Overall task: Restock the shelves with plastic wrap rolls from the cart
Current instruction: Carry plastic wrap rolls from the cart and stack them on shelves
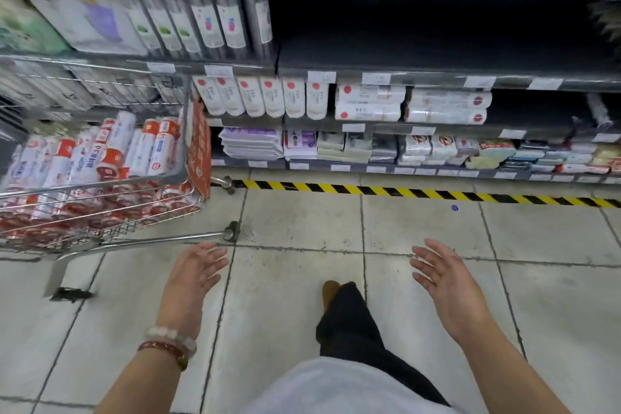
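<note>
Both hands empty, left hand (pixel 196 267) and right hand (pixel 443 274) fingers spread over the floor: between loads, I'd say, next reaching up-left to the cart (pixel 188 131) for plastic wrap rolls (pixel 111 151), bare shelf (pixel 437 54) ahead.

- both hands empty, fingers spread: left hand (pixel 196 267), right hand (pixel 443 274)
- wire cart (pixel 188 131) on the left, stuffed with plastic wrap rolls (pixel 141 148)
- middle shelf (pixel 437 47) bare on the right side
- striped floor tape (pixel 420 193) along the shelving

Shop aisle: price-tagged shelves (pixel 437 81), wire cart (pixel 188 131), packaged goods.
</note>
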